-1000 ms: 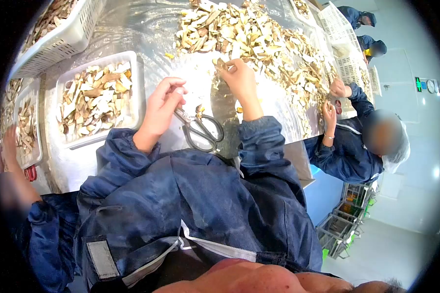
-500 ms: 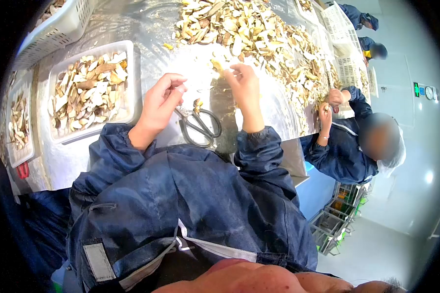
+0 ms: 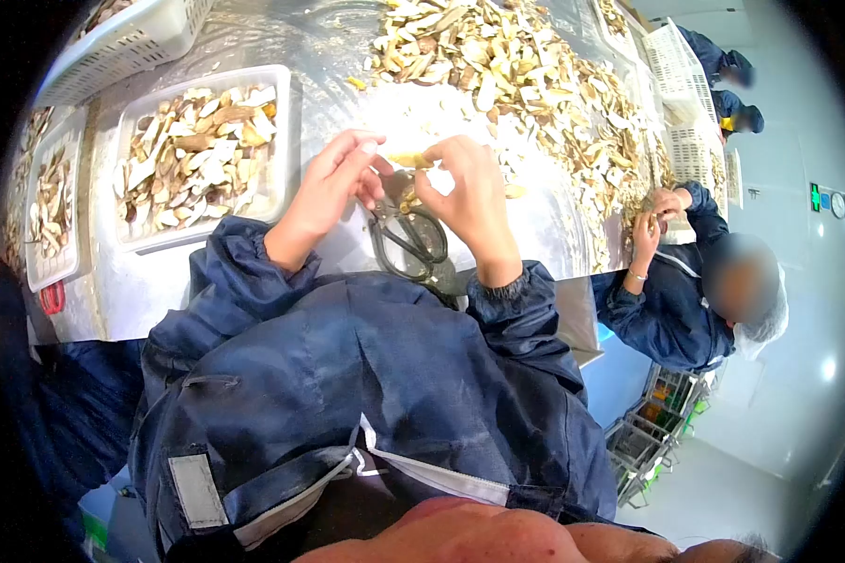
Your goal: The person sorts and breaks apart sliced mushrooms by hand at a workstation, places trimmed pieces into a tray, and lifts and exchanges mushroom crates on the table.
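Observation:
A yellowish mushroom slice point(image 3: 407, 160) is pinched in the fingers of my right hand point(image 3: 469, 192), just above the metal table point(image 3: 545, 230). On the other side of the slice is my left hand point(image 3: 331, 192), fingers loosely curled and apart, with nothing visible in it. Below and between both hands lie black-handled scissors point(image 3: 413, 246), their blades partly hidden. A small brownish piece point(image 3: 407, 199) lies by the scissors' pivot. Beyond my hands spreads a large heap of mushroom slices point(image 3: 526, 84), cream and brown. Glare washes out the table near my fingertips.
A white tray point(image 3: 291, 113) of mushroom slices stands to my left, with a second tray point(image 3: 81, 150) farther out. A white perforated basket point(image 3: 141, 52) is behind them. At right a co-worker point(image 3: 667, 310) handles pieces at the table edge, near more white baskets point(image 3: 676, 61).
My right hand has come back toward my left hand with the yellowish slice, from the heap's near edge. The left hand's fingers have spread. The whole view has shifted slightly.

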